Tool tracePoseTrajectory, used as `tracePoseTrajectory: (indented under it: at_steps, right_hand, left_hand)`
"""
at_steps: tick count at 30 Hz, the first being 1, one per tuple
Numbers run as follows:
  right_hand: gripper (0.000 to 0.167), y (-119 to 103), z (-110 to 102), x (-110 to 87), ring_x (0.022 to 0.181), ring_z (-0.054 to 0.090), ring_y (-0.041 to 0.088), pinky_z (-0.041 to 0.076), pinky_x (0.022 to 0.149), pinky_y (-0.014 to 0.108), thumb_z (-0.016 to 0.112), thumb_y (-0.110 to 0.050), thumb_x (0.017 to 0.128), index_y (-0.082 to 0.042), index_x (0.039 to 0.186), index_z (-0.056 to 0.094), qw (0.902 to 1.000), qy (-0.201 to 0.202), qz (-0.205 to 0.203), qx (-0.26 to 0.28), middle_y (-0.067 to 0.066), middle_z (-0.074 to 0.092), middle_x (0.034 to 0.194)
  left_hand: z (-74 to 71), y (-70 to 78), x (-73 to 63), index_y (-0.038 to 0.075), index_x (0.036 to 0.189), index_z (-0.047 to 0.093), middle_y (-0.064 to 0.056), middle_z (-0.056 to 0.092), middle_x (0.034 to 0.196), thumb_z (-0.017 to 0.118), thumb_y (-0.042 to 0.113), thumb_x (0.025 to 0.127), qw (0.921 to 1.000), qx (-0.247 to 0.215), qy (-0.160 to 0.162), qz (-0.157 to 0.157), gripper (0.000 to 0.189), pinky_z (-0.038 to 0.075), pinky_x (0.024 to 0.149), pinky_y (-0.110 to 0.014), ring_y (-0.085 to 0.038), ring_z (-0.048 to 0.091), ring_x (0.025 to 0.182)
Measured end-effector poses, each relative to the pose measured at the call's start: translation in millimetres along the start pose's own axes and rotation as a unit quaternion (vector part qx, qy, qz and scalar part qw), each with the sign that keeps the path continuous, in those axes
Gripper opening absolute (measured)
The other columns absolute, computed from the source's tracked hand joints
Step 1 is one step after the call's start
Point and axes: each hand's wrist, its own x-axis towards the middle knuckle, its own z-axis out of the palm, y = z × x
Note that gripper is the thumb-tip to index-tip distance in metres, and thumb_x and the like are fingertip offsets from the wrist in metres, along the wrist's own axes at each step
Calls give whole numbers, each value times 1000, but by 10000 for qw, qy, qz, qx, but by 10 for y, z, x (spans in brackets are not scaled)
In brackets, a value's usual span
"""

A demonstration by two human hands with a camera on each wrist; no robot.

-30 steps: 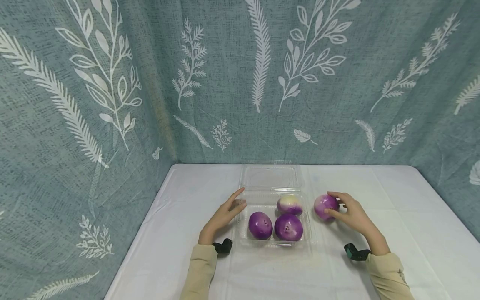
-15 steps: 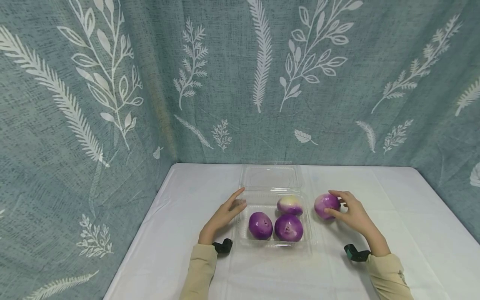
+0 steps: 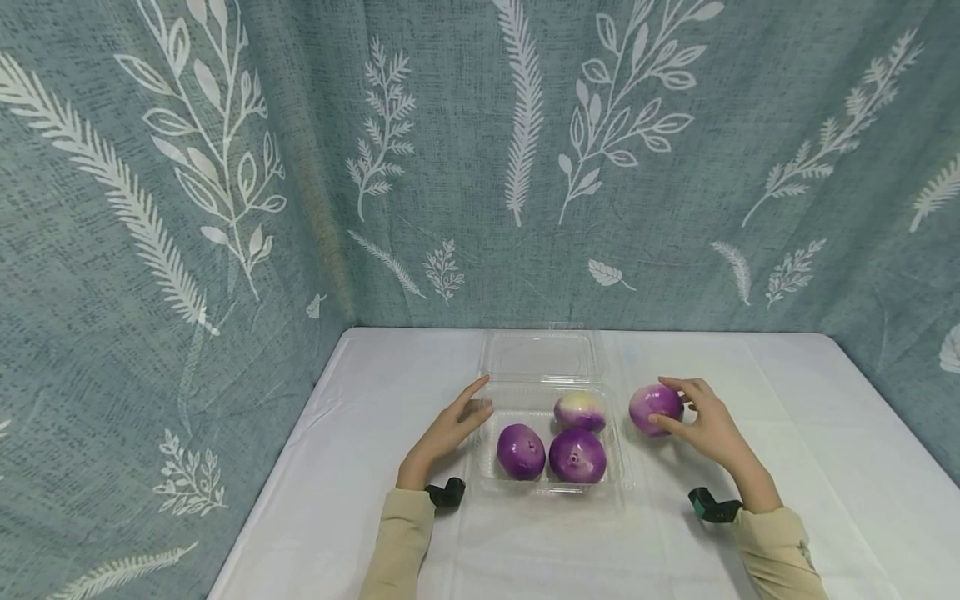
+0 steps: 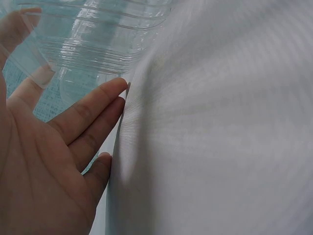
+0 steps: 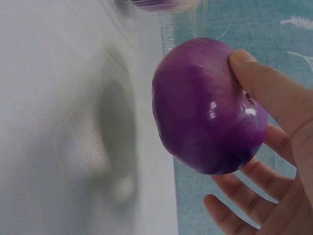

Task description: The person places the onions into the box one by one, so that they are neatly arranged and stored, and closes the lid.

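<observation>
My right hand (image 3: 705,421) grips a shiny purple onion (image 3: 654,409) just right of a clear plastic box (image 3: 489,479), the thumb on its near side and fingers beyond it. In the right wrist view, a small brown scar marks this purple onion (image 5: 200,107), with a shadow on the cloth beside it. The left hand (image 3: 444,433) lies along the box's left side, its fingers extended; in the left wrist view, clear plastic (image 4: 98,54) overlaps some fingertips. Inside the box sit two purple onions, one left (image 3: 521,452) and one right (image 3: 577,455), and a paler white-and-purple onion (image 3: 581,409) behind.
The box's clear lid (image 3: 542,354) is folded back flat towards the curtain. A white cloth (image 3: 525,550) covers the table. A blue-green leaf-patterned curtain (image 3: 480,167) hangs behind and at the left. Black wrist cameras (image 3: 447,492) sit at both wrists.
The right hand and its onion have shifted slightly away from the person and a little right. The left hand, box and other onions look unchanged.
</observation>
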Motion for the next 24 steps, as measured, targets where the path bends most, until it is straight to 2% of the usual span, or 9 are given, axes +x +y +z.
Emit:
tracePoseTrajectory:
  at_steps: [5, 12, 24]
  right_hand:
    - [58, -6, 1, 5, 94, 54, 34, 46, 79, 51, 79, -20, 74, 1, 123, 54, 10000, 30, -9, 10, 19, 53, 110]
    - [58, -29, -7, 24, 94, 53, 30, 45, 78, 45, 80, -19, 73, 0, 122, 55, 9998, 189, -51, -99, 18, 52, 108]
    - [59, -89, -7, 37, 96, 52, 29, 45, 80, 45, 79, -19, 74, -2, 124, 54, 9996, 273, 6, -94, 17, 50, 109]
  left_hand:
    - [2, -4, -6, 20, 148, 24, -22, 44, 138, 49, 29, 97, 10000, -24, 1, -14, 58, 26, 104, -61, -36, 38, 131]
    - [-5, -8, 3, 20, 148, 24, -21, 46, 137, 49, 29, 97, 10000, -10, -9, -1, 58, 28, 104, -60, -36, 40, 130]
    - [-10, 0, 6, 18, 148, 23, -21, 47, 136, 49, 30, 97, 10000, 25, -14, -23, 59, 28, 104, -60, -36, 40, 129]
